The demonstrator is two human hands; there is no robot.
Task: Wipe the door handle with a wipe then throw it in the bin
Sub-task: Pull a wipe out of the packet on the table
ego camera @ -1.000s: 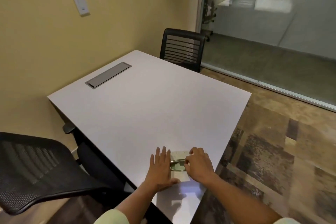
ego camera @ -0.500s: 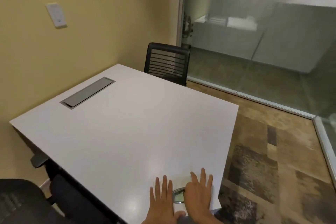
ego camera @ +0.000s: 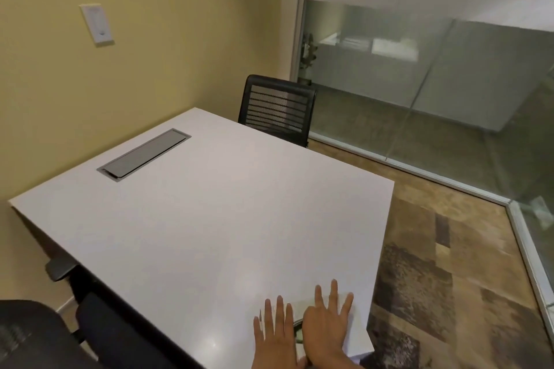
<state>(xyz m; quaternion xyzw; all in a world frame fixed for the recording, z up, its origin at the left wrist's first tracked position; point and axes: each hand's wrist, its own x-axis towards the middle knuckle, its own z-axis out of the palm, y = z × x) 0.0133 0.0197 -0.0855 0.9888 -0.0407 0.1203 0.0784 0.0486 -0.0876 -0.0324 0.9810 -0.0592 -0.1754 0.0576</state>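
Observation:
A flat white wipe packet (ego camera: 349, 331) lies at the near right corner of the white table (ego camera: 209, 219). My left hand (ego camera: 277, 335) rests flat on its left side, fingers spread. Beside it, my right hand (ego camera: 325, 329) lies flat on top of the packet with fingers spread. Between the hands a dark greenish oval of the packet's opening (ego camera: 298, 331) shows. No door handle and no bin are in view.
A grey cable hatch (ego camera: 144, 154) is set into the table near the yellow wall. One black mesh chair (ego camera: 277, 109) stands at the far end, another (ego camera: 33, 335) at the near left. Glass partitions (ego camera: 419, 84) close off the right side above patterned carpet (ego camera: 449, 263).
The view has tilted upward, so the hands now sit at the bottom edge. My right hand's fingers went from curled at the packet's opening to spread flat on it.

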